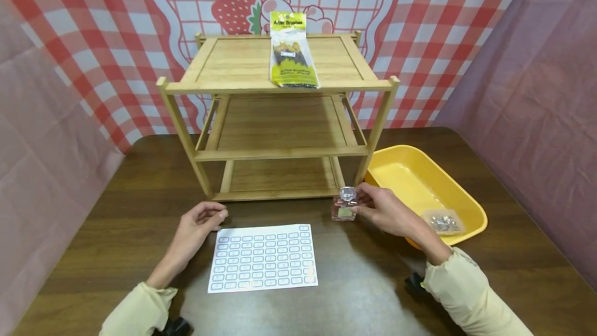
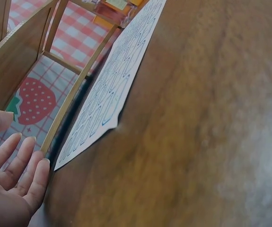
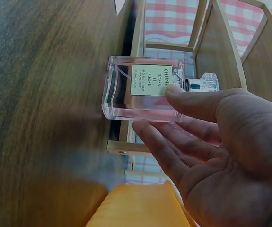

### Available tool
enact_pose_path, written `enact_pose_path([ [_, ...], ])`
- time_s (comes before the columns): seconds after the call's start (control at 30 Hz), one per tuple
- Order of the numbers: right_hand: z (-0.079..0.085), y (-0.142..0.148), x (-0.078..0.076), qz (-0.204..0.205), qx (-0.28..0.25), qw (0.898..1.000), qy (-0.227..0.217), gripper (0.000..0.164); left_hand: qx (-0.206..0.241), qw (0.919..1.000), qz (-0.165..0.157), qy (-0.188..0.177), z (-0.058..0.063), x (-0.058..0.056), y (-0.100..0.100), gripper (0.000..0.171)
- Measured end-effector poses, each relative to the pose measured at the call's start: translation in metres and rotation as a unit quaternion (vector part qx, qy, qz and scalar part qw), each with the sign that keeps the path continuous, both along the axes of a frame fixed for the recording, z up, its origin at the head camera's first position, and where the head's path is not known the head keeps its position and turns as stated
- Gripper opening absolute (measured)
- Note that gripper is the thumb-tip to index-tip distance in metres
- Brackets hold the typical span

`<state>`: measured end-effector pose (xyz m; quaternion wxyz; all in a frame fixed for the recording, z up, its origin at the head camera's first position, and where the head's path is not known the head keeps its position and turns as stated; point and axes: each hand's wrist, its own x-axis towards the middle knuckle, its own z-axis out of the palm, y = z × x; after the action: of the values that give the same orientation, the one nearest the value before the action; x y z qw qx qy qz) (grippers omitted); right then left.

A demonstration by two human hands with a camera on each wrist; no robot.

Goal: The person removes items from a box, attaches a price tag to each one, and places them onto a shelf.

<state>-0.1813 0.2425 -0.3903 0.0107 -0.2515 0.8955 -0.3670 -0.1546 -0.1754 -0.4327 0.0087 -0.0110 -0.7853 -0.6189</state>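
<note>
My right hand [image 1: 389,214] holds a pink glass perfume bottle [image 1: 344,210] with a clear cap. In the right wrist view the thumb lies on the front of the bottle [image 3: 143,90], beside its pale label, and the fingers are behind and below. The bottle is upright by the rack's front right corner. My left hand [image 1: 193,229] rests near the table's surface, its fingers loosely bent and holding nothing. Right beside it lies a white sheet of labels [image 1: 263,258] printed with rows of blue-outlined boxes; one corner [image 2: 113,124] lifts slightly.
A three-level wooden rack [image 1: 280,154] stands at the back of the brown table [image 1: 116,222]. A pack of artist brushes [image 1: 294,51] lies on its top shelf. To the right, a yellow basin [image 1: 406,170] contains a clear bag of small shiny pieces [image 1: 443,222].
</note>
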Motion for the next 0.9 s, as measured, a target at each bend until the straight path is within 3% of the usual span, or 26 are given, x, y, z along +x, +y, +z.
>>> enact_pose_path([
  [0.33,-0.003,-0.002,0.001,-0.007,0.001,1.000,0.012,0.015,0.003,1.0000,-0.008,-0.004,0.002,-0.001,-0.001,0.028],
  [0.67,0.002,-0.003,0.007,-0.036,-0.020,0.999,0.018,0.031,-0.053,0.9984,-0.005,-0.017,0.004,0.002,-0.002,0.032],
  [0.8,0.006,-0.004,0.015,-0.077,-0.041,0.995,0.055,0.027,-0.091,0.9957,-0.016,-0.001,0.005,0.002,-0.004,0.030],
  [0.9,0.007,-0.004,0.024,-0.117,-0.068,0.985,0.107,0.022,-0.120,0.9922,-0.029,0.014,0.005,0.002,-0.006,0.027],
])
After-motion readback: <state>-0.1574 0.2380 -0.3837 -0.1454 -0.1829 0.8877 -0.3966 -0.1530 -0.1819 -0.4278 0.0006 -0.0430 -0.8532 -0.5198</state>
